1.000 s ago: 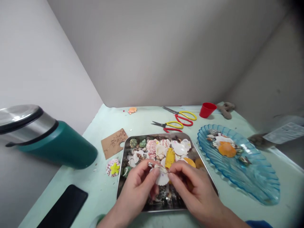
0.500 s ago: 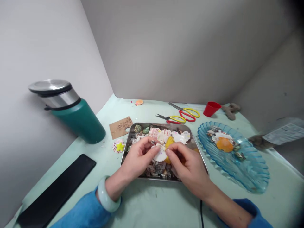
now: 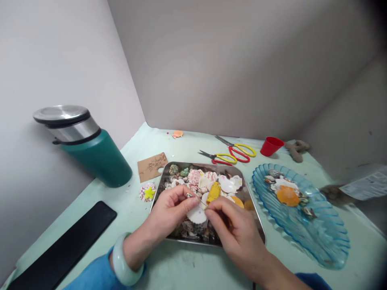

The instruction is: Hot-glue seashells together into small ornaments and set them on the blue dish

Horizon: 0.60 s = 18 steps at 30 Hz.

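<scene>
Left hand (image 3: 171, 209) pinching white shell (image 3: 197, 216) over metal tray (image 3: 195, 242), toward near edge; right hand (image 3: 240, 231) pinching thin piece (image 3: 203, 204) alongside; scissors (image 3: 225, 159) lying past far edge.

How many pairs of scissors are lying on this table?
2. The nearer pair lies just beyond the metal tray's far rim; the farther pair lies behind it, slightly right, toward the red cup. No others show.

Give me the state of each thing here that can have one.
Left hand, pinching the white shell.
Right hand, pinching a thin item.
Metal tray, holding shells.
Blue dish, holding other shells.
Bottle, upright, lid on.
Red cup, upright.
Phone, screen dark.
Near scissors, lying flat.
Far scissors, lying flat.
</scene>
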Tool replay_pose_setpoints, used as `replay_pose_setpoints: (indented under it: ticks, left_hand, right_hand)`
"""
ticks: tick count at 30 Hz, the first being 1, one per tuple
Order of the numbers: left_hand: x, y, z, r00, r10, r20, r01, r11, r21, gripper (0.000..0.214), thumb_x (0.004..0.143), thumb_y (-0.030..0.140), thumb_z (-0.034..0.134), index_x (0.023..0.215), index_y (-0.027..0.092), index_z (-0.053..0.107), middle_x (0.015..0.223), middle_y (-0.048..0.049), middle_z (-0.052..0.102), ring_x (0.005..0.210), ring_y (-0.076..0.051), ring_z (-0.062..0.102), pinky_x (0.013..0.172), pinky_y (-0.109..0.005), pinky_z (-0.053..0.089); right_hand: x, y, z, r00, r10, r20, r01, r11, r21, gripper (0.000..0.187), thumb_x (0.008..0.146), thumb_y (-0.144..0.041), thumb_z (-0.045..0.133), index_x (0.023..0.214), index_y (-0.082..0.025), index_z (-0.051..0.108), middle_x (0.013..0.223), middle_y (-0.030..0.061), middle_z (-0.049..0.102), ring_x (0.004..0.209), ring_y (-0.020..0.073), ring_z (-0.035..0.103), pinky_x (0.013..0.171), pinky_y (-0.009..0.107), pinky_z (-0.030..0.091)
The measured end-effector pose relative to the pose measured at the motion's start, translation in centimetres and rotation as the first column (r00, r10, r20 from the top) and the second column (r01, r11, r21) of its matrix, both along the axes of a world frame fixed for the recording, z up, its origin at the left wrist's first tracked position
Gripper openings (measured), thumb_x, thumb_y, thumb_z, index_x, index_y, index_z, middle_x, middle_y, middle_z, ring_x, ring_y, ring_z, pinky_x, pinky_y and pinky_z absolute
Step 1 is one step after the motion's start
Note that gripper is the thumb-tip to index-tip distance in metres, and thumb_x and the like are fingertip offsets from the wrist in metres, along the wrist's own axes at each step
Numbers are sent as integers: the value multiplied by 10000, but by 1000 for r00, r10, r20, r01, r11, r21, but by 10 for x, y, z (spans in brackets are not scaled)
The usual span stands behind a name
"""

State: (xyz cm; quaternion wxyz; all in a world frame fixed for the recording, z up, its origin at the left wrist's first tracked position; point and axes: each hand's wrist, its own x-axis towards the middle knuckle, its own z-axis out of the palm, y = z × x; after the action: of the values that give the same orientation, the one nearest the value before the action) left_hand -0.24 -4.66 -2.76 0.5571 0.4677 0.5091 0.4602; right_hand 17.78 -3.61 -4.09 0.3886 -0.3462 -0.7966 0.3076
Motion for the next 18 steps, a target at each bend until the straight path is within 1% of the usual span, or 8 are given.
replay_pose_setpoints:
  ticks: [2, 6, 12, 14, 18]
  left_hand:
    - [0, 0, 1, 1000, -5, 17, 6, 1000, -26, 307, 756, 427, 695, 700, 161, 553, 510, 74, 450, 413, -35, 320, 391, -172, 226]
    - [3, 0, 3, 1000, 3, 31, -1, 999, -54, 310, 745, 447, 695, 734, 156, 586, 510, 71, 460, 408, -37, 322, 391, -174, 226]
    - [3, 0, 2, 999, -38, 38, 40, 998, -48, 335, 691, 395, 751, 896, 150, 649, 603, 41, 556, 457, -49, 386, 423, -181, 280]
    - [2, 0, 0, 999, -51, 20, 52, 998, -45, 335, 704, 402, 741, 895, 139, 660, 610, 33, 558, 465, -52, 387, 425, -185, 282]
    - [1, 0, -3, 997, -66, -26, 65, 997, -34, 304, 741, 417, 709, 825, 128, 662, 588, 36, 529, 464, -54, 384, 433, -191, 290]
  right_hand:
    - [0, 0, 1, 1000, 7, 6, -7, 1000, -4, 160, 938, -209, 483, 786, -196, 530, 685, -17, 539, 601, 117, 485, 580, 245, 366]
    - [-1, 1, 2, 999, -36, -7, 36, 999, -21, 156, 938, -210, 481, 791, -196, 532, 701, -14, 556, 611, 116, 505, 586, 240, 376]
    - [-2, 0, 1, 995, -98, -35, 96, 995, -34, 190, 942, -228, 484, 758, -197, 524, 658, -31, 532, 578, 104, 493, 567, 223, 377]
    - [-2, 0, 0, 994, -102, -28, 101, 994, -31, 191, 941, -234, 485, 759, -196, 530, 661, -28, 537, 583, 106, 498, 568, 224, 382]
    - [-3, -1, -1, 994, -113, -4, 113, 993, -18, 201, 943, -254, 480, 763, -192, 545, 660, -19, 550, 585, 112, 503, 572, 235, 391]
